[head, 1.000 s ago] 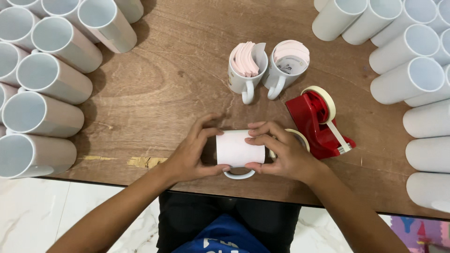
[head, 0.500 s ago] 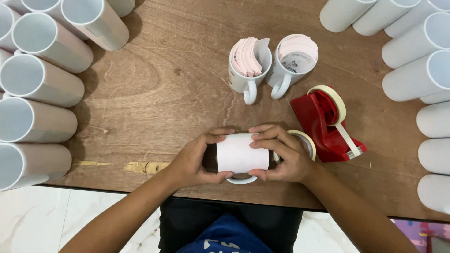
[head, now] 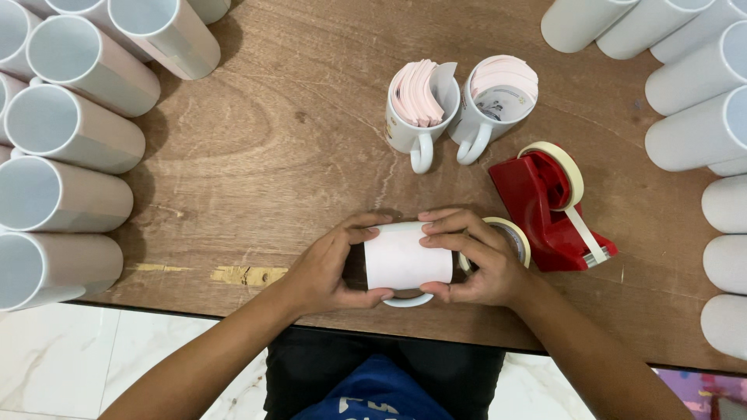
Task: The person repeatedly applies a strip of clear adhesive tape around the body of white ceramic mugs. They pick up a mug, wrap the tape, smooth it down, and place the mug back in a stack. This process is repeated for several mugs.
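Both hands, left hand [head: 331, 268] and right hand [head: 478, 260], have tightened around the paper-wrapped mug [head: 406, 260] beside the tape dispenser [head: 545, 206], pressing the sheet flatter.

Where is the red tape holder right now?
In the head view, the red tape dispenser sits on the wooden table, right of centre, just beyond the right hand and below the two mugs stuffed with paper.

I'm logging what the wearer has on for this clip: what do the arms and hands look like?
Both forearms are bare, no sleeves in view. The left hand and right hand wear no gloves, rings, watch or bands that show. Below them are a blue shirt and dark shorts or trousers.
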